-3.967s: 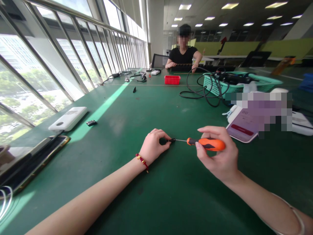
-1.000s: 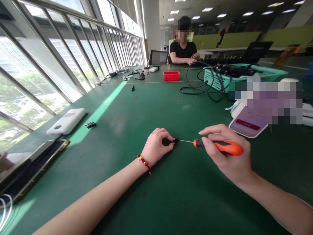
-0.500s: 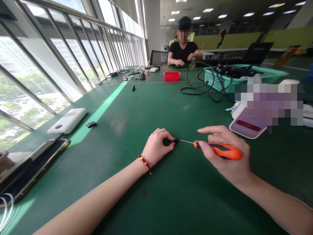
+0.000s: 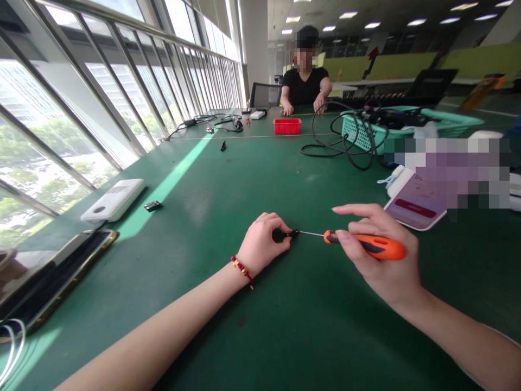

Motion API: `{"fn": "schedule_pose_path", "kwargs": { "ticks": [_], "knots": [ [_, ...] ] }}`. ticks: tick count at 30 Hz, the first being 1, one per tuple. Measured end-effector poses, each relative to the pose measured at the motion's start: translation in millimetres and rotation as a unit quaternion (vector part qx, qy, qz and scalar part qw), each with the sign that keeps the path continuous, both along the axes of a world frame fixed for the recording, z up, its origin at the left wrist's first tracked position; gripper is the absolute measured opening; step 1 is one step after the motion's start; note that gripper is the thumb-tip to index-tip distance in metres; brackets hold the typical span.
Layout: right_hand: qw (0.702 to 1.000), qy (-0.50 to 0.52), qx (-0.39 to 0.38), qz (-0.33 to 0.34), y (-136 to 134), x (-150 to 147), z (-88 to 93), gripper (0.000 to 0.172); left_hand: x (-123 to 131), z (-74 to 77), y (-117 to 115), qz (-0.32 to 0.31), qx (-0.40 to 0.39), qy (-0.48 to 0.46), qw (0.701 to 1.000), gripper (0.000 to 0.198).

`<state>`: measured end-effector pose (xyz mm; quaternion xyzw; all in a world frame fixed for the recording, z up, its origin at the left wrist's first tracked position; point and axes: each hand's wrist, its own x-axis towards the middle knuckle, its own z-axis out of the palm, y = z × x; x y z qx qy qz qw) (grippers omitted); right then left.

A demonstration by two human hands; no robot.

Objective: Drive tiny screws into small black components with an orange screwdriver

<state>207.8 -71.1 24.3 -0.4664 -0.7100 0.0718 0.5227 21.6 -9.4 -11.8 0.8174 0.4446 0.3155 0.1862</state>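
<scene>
Pinched between thumb and fingers of my left hand (image 4: 262, 241) is a small black part (image 4: 293, 233), close to the green tabletop (image 4: 260, 179). What kind of part it is cannot be made out, and the fingers cover some of it. My right hand (image 4: 386, 260) grips the orange and black handle of a screwdriver (image 4: 380, 246), its index finger stretched out above. The thin metal shaft lies nearly level, pointing left, and its tip meets the black part. A red beaded bracelet (image 4: 241, 270) circles my left wrist.
Left are a white power bank (image 4: 114, 200), a small black piece (image 4: 153, 206) and a phone (image 4: 77, 279). Ahead stand a red bin (image 4: 287, 126) and a turquoise basket (image 4: 360, 133) with black cables. A purple-screened phone (image 4: 419, 203) lies right. A person (image 4: 305, 81) sits opposite.
The screwdriver's handle end has risen slightly with my right hand, while its tip stays at the black part. My left hand holds still. The person opposite has moved both hands apart and lower.
</scene>
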Motion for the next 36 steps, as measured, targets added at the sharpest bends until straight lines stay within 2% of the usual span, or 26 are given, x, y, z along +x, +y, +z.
{"fn": "schedule_pose_path", "kwargs": {
  "ticks": [2,3,7,9,13,15,18,22,28,36],
  "knots": [
    [1.0,-0.007,0.004,-0.004,-1,0,0.7,0.013,0,0.2,0,-0.001,-0.001,-0.001,1.0,0.007],
    [1.0,0.0,0.01,-0.003,-1,-1,0.1,0.017,0,0.3,0,-0.001,-0.002,-0.002,1.0,0.008],
    [0.997,0.057,0.049,0.026,6,0,-6.0,0.052,0,0.1,0,-0.002,-0.002,-0.001,1.0,0.008],
    [0.996,0.069,0.049,0.029,8,1,-8.3,0.058,0,-0.2,0,-0.002,-0.004,-0.001,1.0,0.008],
    [0.997,0.065,-0.016,0.033,6,0,-6.5,0.045,0,-0.6,0,-0.004,-0.007,-0.004,1.0,0.008],
    [0.998,0.04,-0.029,0.031,2,0,-3.8,0.029,0,-0.6,1,-0.003,-0.009,-0.005,1.0,0.008],
    [1.0,-0.005,-0.001,0.019,0,0,-0.5,0.005,0,-0.5,1,-0.001,-0.011,-0.009,1.0,0.007],
    [0.999,-0.026,0.026,0.013,1,0,1.7,0.016,0,-1.3,1,0.001,-0.01,-0.008,1.0,0.006],
    [0.998,-0.04,0.024,0.043,0,0,2.7,0.015,0,-2.0,1,0.002,-0.01,-0.007,1.0,0.006],
    [0.998,-0.039,0.016,0.042,-1,2,3.0,0.013,0,-0.5,0,-0.002,0.001,-0.003,1.0,0.006]
  ]
}}
